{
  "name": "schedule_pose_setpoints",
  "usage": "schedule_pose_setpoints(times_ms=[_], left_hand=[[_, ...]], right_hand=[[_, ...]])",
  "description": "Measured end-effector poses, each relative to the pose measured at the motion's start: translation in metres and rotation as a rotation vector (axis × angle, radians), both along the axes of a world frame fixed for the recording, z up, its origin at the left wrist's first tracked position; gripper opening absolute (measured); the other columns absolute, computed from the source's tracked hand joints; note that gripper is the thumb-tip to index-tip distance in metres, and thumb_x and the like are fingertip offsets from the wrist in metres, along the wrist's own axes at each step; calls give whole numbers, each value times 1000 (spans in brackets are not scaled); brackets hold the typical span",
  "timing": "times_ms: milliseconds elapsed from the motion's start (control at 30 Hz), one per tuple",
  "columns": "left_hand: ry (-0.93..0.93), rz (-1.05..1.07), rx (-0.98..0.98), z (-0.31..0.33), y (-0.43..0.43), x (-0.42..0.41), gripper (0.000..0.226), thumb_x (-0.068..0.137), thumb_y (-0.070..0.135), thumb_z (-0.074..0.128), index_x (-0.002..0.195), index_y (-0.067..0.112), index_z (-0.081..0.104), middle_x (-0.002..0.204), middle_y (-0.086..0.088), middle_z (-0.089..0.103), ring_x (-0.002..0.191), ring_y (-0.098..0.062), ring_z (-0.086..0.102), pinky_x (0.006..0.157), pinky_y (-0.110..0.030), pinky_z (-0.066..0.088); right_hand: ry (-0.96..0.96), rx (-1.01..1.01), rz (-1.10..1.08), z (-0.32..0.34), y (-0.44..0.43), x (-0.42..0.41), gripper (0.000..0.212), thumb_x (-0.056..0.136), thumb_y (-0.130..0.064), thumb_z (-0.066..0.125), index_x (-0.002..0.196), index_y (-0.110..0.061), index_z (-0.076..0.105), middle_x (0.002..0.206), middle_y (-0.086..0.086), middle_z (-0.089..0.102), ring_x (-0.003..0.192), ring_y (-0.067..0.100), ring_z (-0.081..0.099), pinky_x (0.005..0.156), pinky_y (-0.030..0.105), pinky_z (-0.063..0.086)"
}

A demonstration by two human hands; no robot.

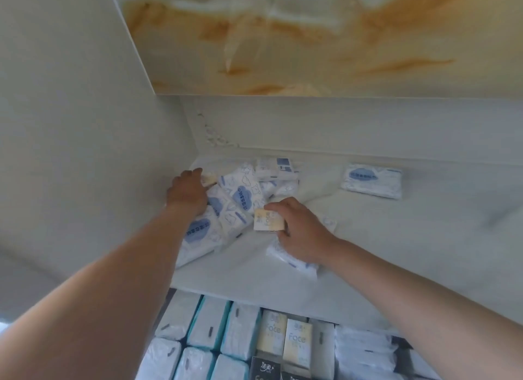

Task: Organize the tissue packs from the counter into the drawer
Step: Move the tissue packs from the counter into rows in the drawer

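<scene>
One yellow-white Face pack point(267, 220) in right hand point(301, 232) grip; blue-cloud packs point(243, 194) heaped.

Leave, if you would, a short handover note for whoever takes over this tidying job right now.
Right hand: pinches a small yellow pack just above the counter.
Left hand: touches a second yellow pack at the far left of the pile; I cannot tell if it grips it.
Done: the drawer holds rows of standing packs, two yellow ones among them.
Left: the pile of blue-and-white packs, one pack under the right hand, and a lone pack further right.
</scene>
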State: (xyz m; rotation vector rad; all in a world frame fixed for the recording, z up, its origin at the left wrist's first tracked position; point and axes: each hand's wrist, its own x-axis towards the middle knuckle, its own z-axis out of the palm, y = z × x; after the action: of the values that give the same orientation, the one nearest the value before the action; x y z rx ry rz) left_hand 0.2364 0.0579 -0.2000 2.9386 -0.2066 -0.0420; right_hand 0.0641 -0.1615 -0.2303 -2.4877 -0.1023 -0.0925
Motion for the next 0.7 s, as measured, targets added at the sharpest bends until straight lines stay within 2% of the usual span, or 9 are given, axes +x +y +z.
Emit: schedule_pose_setpoints(times_ms=[67, 133, 267, 400, 533, 633, 700], left_hand=[[94, -42, -22, -11, 2, 21, 61, 99, 21, 48, 154, 22, 22, 157, -8, 27, 142, -32, 28, 115, -45, 29], [138, -71, -33, -16, 1, 33, 61, 100, 30, 49, 154, 22, 23, 158, -9, 29, 142, -33, 29, 115, -45, 29], [25, -41, -5, -13, -3, 39, 58, 93, 43, 59, 142, 15, 43, 138, -19, 45, 126, -40, 42, 103, -45, 40], [-213, -13, -148, 2, -4, 18, 54, 84, 28, 70, 132, 10, 51, 126, -17, 50, 109, -41, 53, 92, -46, 46], [-319, -102, -292, 25, -3, -25, 46, 79, 20, 71, 122, 17, 54, 118, -6, 54, 101, -31, 56, 83, -41, 48], [-331, -181, -330, 35, -1, -60, 48, 79, 25, 71, 125, 18, 57, 117, -4, 57, 106, -27, 54, 87, -39, 45], [-334, -255, -295, 37, 0, -82, 50, 77, 28, 71, 125, 17, 60, 115, -7, 61, 105, -31, 55, 90, -39, 43]], right_hand=[[30, 53, 11, -2, -2, 3, 59, 85, -11, 57, 140, -32, 48, 128, -8, 48, 110, 13, 51, 102, 37, 42], [54, 123, 5, -2, -5, 7, 58, 84, -9, 60, 137, -31, 50, 130, -9, 52, 117, 12, 51, 104, 35, 42], [75, 173, -24, 1, -10, 14, 58, 84, -8, 68, 137, -24, 52, 135, -6, 54, 121, 9, 52, 101, 21, 40], [82, 227, -46, 6, -10, 13, 56, 79, -5, 72, 128, -26, 57, 127, -7, 55, 113, 7, 53, 93, 16, 40], [58, 221, -72, 22, -9, -1, 52, 75, -6, 76, 121, -25, 60, 118, -10, 53, 104, 5, 53, 81, 8, 36], [95, 152, -115, 38, -7, -20, 48, 80, -10, 73, 124, -22, 58, 117, -9, 53, 107, 10, 54, 79, 11, 38], [186, 25, -119, 45, -7, -36, 62, 83, -13, 67, 141, -22, 45, 133, -2, 51, 120, 18, 51, 91, 22, 41]])
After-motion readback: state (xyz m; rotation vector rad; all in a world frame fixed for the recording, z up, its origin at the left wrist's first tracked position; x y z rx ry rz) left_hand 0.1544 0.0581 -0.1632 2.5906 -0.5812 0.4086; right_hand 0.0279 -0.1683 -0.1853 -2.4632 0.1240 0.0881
